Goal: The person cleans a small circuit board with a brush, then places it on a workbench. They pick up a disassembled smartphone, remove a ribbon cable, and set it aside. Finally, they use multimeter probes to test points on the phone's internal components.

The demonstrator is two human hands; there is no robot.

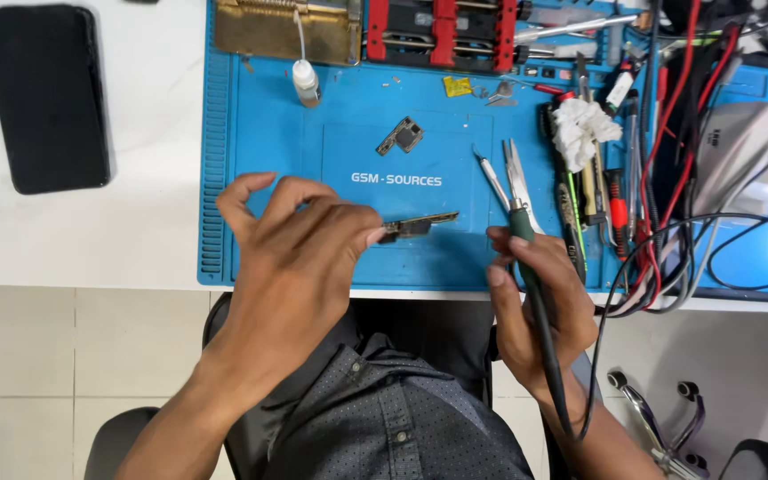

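Observation:
My left hand (300,240) pinches one end of a thin narrow circuit board (420,224), holding it edge-up over the blue work mat (268,133). In my right hand (540,293) is a dark green-handled soldering iron (526,244), its metal tip (489,174) pointing up and away from the board, its cable running back past my wrist. A smaller board piece (401,136) lies flat on the mat above the held board. Tweezers (517,173) rest on the mat right beside the iron's tip.
A small white bottle (306,83) stands at the mat's top left, by a brass-coloured tray (286,28). A red clamp holder (442,31) sits at the top. Tools, a white wad (582,129) and tangled cables (686,222) crowd the right. Dark phones (46,96) lie at left.

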